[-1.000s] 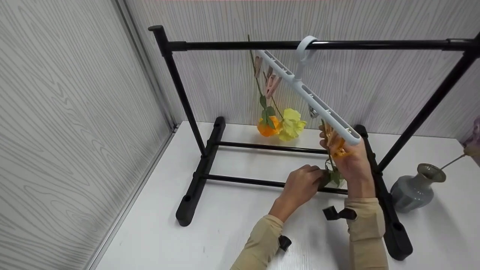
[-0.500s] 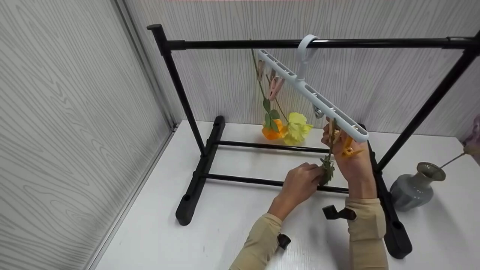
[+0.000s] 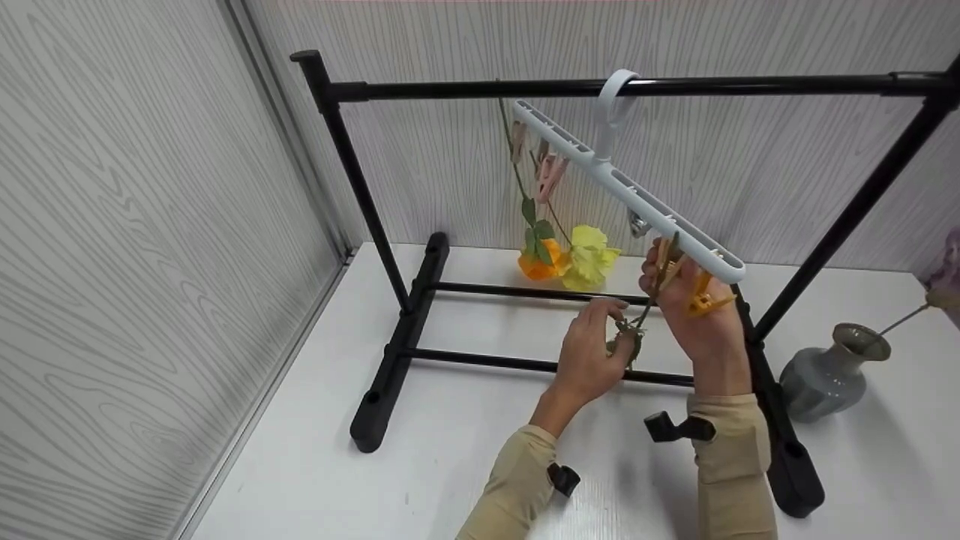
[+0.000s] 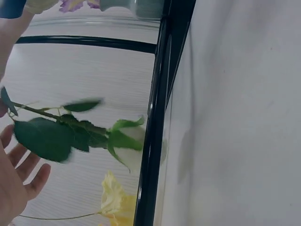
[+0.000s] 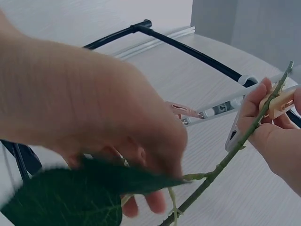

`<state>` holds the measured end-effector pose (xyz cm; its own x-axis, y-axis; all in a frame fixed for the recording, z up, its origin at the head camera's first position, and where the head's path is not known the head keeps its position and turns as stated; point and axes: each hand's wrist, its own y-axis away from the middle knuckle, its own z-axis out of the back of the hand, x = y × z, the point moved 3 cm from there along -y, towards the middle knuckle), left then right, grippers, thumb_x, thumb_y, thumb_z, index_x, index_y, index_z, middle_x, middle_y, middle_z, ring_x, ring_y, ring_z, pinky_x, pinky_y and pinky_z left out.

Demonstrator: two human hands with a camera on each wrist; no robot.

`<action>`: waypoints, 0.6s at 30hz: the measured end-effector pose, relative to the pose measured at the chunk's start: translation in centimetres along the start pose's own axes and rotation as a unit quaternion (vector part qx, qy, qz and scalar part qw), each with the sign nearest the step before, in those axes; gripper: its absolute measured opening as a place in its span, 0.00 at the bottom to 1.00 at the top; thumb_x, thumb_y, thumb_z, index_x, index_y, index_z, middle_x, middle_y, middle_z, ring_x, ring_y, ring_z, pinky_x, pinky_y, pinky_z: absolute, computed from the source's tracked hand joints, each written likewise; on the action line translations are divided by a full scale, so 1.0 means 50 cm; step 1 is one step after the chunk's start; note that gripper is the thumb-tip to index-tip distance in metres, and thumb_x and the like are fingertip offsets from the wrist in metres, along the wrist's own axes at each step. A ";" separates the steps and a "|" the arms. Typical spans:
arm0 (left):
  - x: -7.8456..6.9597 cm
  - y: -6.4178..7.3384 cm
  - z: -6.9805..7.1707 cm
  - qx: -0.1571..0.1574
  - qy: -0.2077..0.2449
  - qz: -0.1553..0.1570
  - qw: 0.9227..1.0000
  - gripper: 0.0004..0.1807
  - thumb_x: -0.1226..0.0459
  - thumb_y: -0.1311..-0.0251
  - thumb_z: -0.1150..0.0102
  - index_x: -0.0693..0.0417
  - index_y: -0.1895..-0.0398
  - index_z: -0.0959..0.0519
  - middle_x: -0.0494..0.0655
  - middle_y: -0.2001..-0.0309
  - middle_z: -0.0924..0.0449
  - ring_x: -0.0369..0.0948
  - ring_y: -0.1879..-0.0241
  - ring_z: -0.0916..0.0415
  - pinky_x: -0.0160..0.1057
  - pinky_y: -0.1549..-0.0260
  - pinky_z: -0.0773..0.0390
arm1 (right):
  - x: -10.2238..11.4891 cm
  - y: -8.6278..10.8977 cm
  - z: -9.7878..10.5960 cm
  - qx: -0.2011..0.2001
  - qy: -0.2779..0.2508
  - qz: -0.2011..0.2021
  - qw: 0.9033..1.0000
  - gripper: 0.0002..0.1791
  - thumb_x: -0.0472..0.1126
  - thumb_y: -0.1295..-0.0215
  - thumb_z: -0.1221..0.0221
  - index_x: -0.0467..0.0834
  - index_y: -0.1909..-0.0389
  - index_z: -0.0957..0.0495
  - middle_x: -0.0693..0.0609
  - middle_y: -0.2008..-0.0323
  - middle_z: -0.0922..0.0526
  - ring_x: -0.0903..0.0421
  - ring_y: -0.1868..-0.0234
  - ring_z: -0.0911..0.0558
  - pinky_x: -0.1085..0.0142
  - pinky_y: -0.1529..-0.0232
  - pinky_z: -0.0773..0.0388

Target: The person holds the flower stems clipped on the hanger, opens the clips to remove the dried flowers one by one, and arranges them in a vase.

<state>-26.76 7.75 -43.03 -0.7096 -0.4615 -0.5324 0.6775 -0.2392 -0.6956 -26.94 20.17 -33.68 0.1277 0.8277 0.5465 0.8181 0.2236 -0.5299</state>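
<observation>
Pale rose [image 4: 134,159] is hanging bloom-down under the right hand [image 3: 701,334], which is pinching a tan clothespin [image 5: 282,102] alongside its stem [image 5: 225,160]; left hand [image 3: 592,356] is curving loosely around the leaves [image 4: 44,139], cannot tell whether gripping. Seemingly clipping the stem onto the white hanger [image 3: 602,163]; next move is likely calling for seating it between the clothespin's tips. Left wrist view is showing the bloom, which head view is hiding; right wrist view is revealing the pinch.
</observation>
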 end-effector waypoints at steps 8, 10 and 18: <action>-0.002 -0.002 -0.013 0.055 0.171 0.023 0.983 0.10 0.59 0.27 0.55 0.53 0.58 0.25 0.39 0.67 0.20 0.28 0.70 0.27 0.26 0.67 0.26 | -0.002 0.002 0.001 0.035 -0.066 -0.012 0.997 0.15 0.34 0.31 0.47 0.29 0.49 0.31 0.37 0.57 0.25 0.47 0.58 0.25 0.60 0.56 0.29; 0.000 -0.003 -0.009 0.050 0.173 0.009 0.984 0.09 0.60 0.27 0.55 0.53 0.60 0.24 0.41 0.69 0.20 0.27 0.71 0.28 0.26 0.69 0.26 | -0.002 0.003 0.003 0.038 -0.085 -0.016 0.996 0.14 0.35 0.30 0.48 0.28 0.50 0.31 0.37 0.57 0.25 0.47 0.58 0.25 0.60 0.56 0.29; 0.004 -0.010 0.014 0.070 0.144 -0.051 0.986 0.10 0.62 0.28 0.52 0.55 0.59 0.21 0.43 0.68 0.19 0.26 0.68 0.27 0.24 0.67 0.27 | 0.000 0.002 0.006 0.053 -0.139 -0.014 0.989 0.14 0.33 0.30 0.48 0.26 0.51 0.32 0.35 0.58 0.25 0.45 0.59 0.26 0.59 0.59 0.30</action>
<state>-27.07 7.17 -42.45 -0.7868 -0.1715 -0.5928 0.6061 -0.3960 -0.6898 -27.04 20.33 -33.95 -0.0651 0.9269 0.3697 0.7541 0.2884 -0.5901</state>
